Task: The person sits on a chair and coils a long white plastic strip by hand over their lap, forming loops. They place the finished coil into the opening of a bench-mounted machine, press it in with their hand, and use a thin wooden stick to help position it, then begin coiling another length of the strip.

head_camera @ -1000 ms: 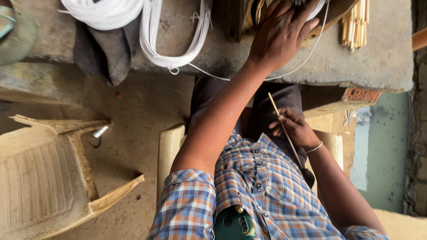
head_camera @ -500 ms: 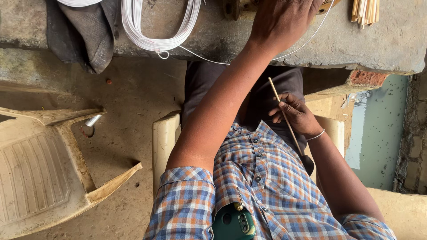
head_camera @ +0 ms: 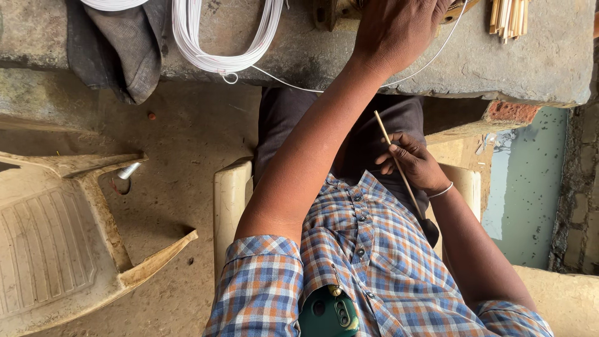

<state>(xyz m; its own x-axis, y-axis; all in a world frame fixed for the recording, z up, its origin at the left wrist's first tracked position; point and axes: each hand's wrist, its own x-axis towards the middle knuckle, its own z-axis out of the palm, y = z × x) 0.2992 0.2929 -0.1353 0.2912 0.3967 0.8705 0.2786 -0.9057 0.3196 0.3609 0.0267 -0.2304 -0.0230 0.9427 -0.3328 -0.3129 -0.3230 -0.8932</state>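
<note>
The left hand (head_camera: 399,31) reaches forward onto the rough grey stone slab (head_camera: 549,62), its back toward the camera; the fingers run out of the top edge, so whether they are spread or gripping cannot be told. A thin white cord (head_camera: 430,65) curves out from under this hand and trails back along the slab to the looped coil of flat white cord (head_camera: 224,43) lying to the hand's left, beside a crumpled dark grey cloth (head_camera: 125,56). To the right of the hand, near the slab's far edge, lies a bundle of pale wooden sticks (head_camera: 508,17).

The right hand (head_camera: 412,163) is drawn in close over the lap, well apart from the left hand and nearer the body. Its fingers are curled and pinched around a thin, straight, pale wooden stick (head_camera: 382,128), which rises slanted out of the fist toward the slab and runs down past the wrist, where a thin white bangle (head_camera: 444,190) sits.

To the left on the dusty ground is an overturned cream plastic chair (head_camera: 56,243).
</note>
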